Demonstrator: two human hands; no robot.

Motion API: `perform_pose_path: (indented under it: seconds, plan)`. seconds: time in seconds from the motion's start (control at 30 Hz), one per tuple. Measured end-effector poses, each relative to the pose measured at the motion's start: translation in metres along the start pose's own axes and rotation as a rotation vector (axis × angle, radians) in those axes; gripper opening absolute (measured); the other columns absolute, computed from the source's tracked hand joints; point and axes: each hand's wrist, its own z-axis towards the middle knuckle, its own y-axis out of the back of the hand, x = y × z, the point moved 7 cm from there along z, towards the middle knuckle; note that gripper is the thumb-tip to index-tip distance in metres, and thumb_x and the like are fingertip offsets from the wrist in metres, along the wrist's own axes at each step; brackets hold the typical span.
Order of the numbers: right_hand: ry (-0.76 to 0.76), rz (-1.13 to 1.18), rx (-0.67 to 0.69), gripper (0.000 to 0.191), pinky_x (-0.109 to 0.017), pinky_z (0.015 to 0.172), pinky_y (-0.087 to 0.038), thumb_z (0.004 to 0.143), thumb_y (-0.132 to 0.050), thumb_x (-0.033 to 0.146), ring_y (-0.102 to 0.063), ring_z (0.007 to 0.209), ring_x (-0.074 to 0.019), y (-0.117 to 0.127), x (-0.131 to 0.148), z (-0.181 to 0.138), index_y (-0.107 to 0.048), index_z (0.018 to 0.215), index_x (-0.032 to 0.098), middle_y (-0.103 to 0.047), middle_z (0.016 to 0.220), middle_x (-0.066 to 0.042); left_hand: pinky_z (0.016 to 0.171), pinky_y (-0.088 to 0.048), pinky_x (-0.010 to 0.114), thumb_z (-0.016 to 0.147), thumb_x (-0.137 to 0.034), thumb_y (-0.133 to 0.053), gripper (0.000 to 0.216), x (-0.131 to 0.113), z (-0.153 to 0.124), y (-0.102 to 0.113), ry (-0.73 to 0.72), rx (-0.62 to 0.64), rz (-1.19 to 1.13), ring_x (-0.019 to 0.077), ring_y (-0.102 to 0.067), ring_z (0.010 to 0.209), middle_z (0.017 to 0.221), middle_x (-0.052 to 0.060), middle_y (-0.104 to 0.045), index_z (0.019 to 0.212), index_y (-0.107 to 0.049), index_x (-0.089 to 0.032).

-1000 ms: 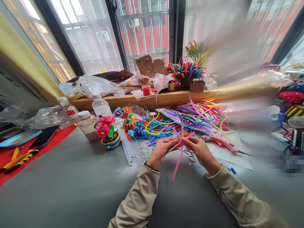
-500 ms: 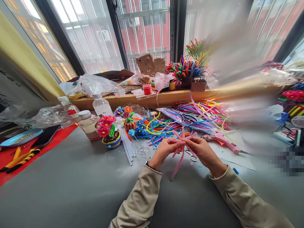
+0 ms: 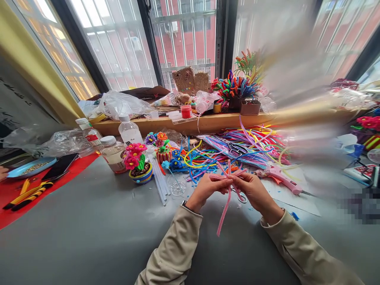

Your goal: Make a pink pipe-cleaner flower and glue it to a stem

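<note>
My left hand (image 3: 206, 190) and my right hand (image 3: 252, 189) meet over the grey table (image 3: 97, 233), both pinching a bundle of pink pipe cleaners (image 3: 226, 198). Short pink ends stick up and fan out above my fingers. One long pink end hangs down toward me between my wrists. Both sleeves are beige. Small scissors (image 3: 240, 196) lie on the table just under my right hand.
Behind my hands lies a heap of coloured pipe cleaners (image 3: 237, 148), a pink glue gun (image 3: 279, 176), clear glue sticks (image 3: 160, 182), a potted pipe-cleaner flower (image 3: 137, 164) and bottles (image 3: 113, 152). A wooden sill (image 3: 208, 120) holds more craft things. A red mat (image 3: 18, 198) with tools lies left.
The long hanging pink end has swung a little lower and nearer to me. My hands have stayed pinched together on the bundle, turning slightly.
</note>
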Motion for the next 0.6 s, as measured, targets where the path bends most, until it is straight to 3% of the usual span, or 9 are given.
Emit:
perform_pose_path:
  seconds: [0.13,0.37,0.6]
  plan:
    - [0.003,-0.028,-0.013,0.025,-0.022,0.048,-0.035,0.063,-0.061,0.040,-0.045,0.051,-0.0085,0.002,0.001,0.000,-0.064,0.068,0.016,-0.057,0.057,0.000,0.052,-0.041,0.021,0.056,-0.037,-0.065,0.029,0.003,0.001,0.001,0.028,-0.014,-0.063,0.0085,-0.050,0.049,0.056,0.003,-0.059,0.065,-0.065,-0.010]
    - [0.115,-0.289,-0.061,0.030,-0.025,0.060,-0.042,0.063,-0.059,0.042,-0.055,0.074,-0.0171,0.005,0.015,-0.002,-0.062,0.080,0.017,-0.064,0.080,-0.005,0.059,-0.044,0.023,0.054,-0.038,-0.066,0.031,0.003,0.003,0.013,0.018,-0.165,-0.145,0.0113,-0.055,0.056,0.062,0.004,-0.062,0.069,-0.065,-0.010]
    - [0.162,-0.354,-0.060,0.028,-0.027,0.059,-0.045,0.064,-0.058,0.041,-0.057,0.069,-0.0173,0.002,0.013,-0.002,-0.059,0.078,0.017,-0.064,0.077,-0.006,0.057,-0.044,0.022,0.055,-0.039,-0.066,0.030,0.004,0.004,0.016,0.029,-0.185,-0.182,0.0102,-0.055,0.053,0.059,0.004,-0.061,0.064,-0.064,-0.010]
